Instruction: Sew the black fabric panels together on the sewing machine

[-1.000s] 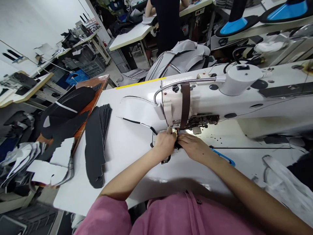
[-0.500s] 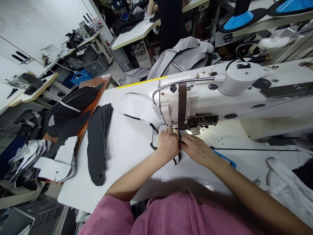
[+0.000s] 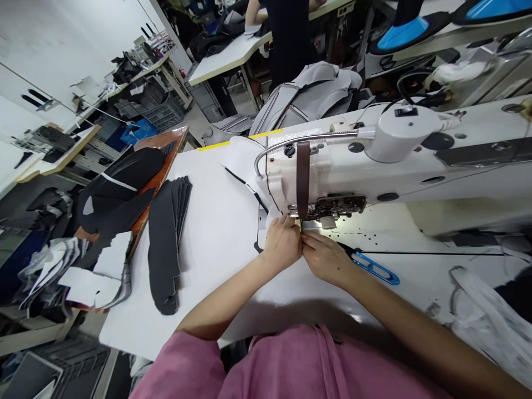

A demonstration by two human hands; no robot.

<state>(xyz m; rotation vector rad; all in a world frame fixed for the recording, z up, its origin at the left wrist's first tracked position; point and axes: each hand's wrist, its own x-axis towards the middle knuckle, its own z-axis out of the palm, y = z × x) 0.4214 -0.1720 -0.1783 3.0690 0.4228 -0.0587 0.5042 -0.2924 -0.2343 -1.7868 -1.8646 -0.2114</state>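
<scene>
At the sewing machine's (image 3: 324, 213) needle area, my two hands work close together on the white table. My left hand (image 3: 283, 241) is closed, fingers curled at the edge of the needle plate, on a narrow black fabric strip. Beside it, my right hand (image 3: 324, 256) pinches the strip's near end; most of it is hidden by the fingers. The far part of the strip (image 3: 246, 185), black with white patches, trails out behind the needle to the upper left. Blue-handled thread snips (image 3: 376, 269) lie just right of my right hand.
A fanned stack of dark grey cut pieces (image 3: 166, 244) lies on the table's left. Beyond it, a brown board (image 3: 177, 141) carries more dark and white pieces. Grey sewn covers (image 3: 307, 91) are heaped behind the machine; a person (image 3: 288, 39) stands farther back. White material (image 3: 477, 316) is at right.
The strip has fed farther away behind the needle and swung upward. Its near end no longer hangs below my hands. My right hand has shifted slightly left and down, and more of the snips shows.
</scene>
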